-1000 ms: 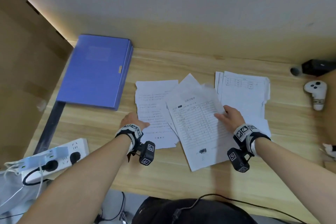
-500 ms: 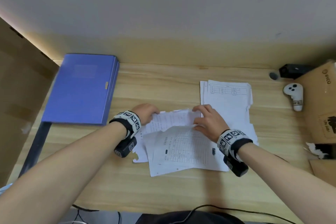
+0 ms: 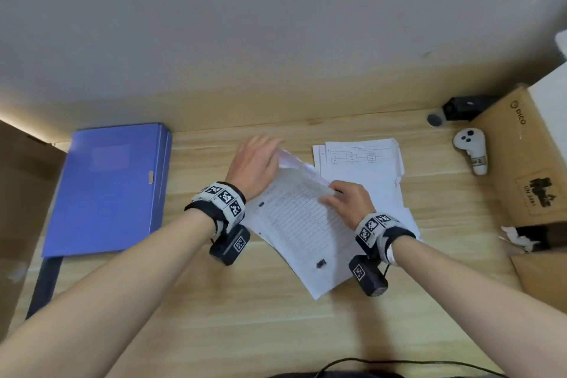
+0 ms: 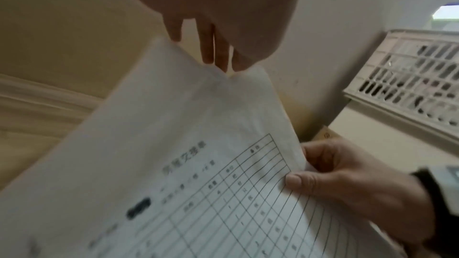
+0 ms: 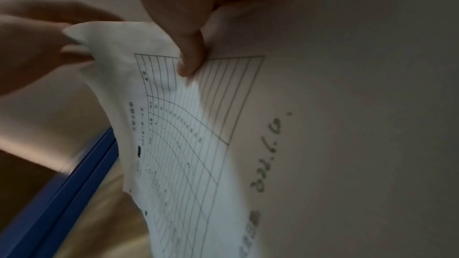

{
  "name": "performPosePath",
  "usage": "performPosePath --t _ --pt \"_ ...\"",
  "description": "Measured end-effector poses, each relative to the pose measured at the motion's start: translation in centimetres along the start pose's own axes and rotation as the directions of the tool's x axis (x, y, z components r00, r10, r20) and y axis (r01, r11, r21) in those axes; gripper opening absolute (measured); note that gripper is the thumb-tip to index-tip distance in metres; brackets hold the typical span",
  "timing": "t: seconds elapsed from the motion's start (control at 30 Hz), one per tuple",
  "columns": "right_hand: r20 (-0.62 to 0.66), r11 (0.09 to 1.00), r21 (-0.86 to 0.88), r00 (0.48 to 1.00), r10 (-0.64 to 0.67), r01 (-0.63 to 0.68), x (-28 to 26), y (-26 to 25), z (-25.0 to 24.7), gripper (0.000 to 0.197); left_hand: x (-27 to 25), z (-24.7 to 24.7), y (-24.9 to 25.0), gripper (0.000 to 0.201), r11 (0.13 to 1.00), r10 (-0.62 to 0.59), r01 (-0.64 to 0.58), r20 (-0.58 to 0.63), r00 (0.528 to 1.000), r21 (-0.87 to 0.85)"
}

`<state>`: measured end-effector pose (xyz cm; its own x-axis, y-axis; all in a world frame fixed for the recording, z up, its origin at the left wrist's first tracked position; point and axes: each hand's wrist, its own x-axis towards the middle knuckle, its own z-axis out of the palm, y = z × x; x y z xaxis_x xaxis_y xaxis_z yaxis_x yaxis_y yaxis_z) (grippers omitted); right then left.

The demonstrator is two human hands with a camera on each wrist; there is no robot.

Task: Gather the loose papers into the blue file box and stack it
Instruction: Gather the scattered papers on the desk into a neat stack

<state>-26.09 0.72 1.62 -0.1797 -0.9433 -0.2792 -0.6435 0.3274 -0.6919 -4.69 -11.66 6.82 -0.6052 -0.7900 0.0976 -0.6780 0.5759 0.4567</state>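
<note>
The closed blue file box (image 3: 113,190) lies flat at the table's left; its edge (image 5: 74,193) shows in the right wrist view. Both hands hold a bundle of loose papers (image 3: 300,224) tilted above the table's middle, a gridded form on top (image 4: 174,164). My right hand (image 3: 333,193) pinches the bundle's right edge, thumb (image 5: 191,60) on the form and fingers underneath (image 4: 335,174). My left hand (image 3: 264,147), blurred, lies with straight fingers (image 4: 218,54) against the bundle's far edge. A second stack of papers (image 3: 362,169) rests on the table just right of the hands.
A white controller (image 3: 471,150) and a black device (image 3: 463,107) lie at the back right beside a cardboard box (image 3: 527,163). A white slotted crate (image 4: 410,79) stands by the wall. Bare wooden table (image 3: 276,331) stretches in front of me.
The scattered sheets were swept together and lifted into one tilted bundle. My left hand moved from the bundle's left side up to its far edge; my right hand kept its grip.
</note>
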Motion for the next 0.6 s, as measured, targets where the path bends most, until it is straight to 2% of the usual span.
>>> performPosePath --t 0.03,0.1,0.23,0.3,0.37,0.43,0.5,0.6 --pt "-0.04 0.998 0.048 0.998 0.05 -0.048 0.3 0.6 -1.0 0.03 0.9 -0.2 0.6 0.038 0.999 -0.034 0.033 -0.039 0.999 -0.02" --pt "-0.107 0.987 0.108 0.986 0.131 -0.12 0.9 2.3 -3.1 0.034 2.4 0.1 1.6 0.042 0.988 -0.135 0.132 -0.027 0.991 -0.075" --pt "-0.207 0.955 0.182 0.941 0.268 -0.233 1.0 6.7 -6.2 0.024 4.2 3.0 2.8 0.047 0.943 -0.299 0.317 0.168 0.939 -0.096" --pt "-0.237 0.928 0.255 0.913 0.333 -0.272 0.8 8.8 -7.2 0.015 4.4 5.0 3.4 0.045 0.915 -0.354 0.393 0.28 0.892 -0.096" --pt "-0.269 0.901 0.306 0.879 0.393 -0.309 0.5 10.9 -7.8 0.016 4.4 6.9 4.1 0.044 0.864 -0.423 0.491 0.364 0.83 -0.115" --pt "-0.303 0.882 0.327 0.847 0.438 -0.339 0.0 12.5 -8.1 0.026 4.2 8.8 4.5 0.048 0.808 -0.487 0.58 0.432 0.759 -0.107" --pt "-0.292 0.849 0.356 0.817 0.498 -0.39 -0.3 13.8 -8.1 0.045 4.0 10.8 4.9 0.047 0.761 -0.528 0.643 0.497 0.688 -0.081" --pt "-0.244 0.849 0.225 0.816 0.524 -0.479 0.0 15.9 -7.5 0.068 3.7 13.3 6.2 0.021 0.682 -0.565 0.725 0.557 0.609 -0.1"
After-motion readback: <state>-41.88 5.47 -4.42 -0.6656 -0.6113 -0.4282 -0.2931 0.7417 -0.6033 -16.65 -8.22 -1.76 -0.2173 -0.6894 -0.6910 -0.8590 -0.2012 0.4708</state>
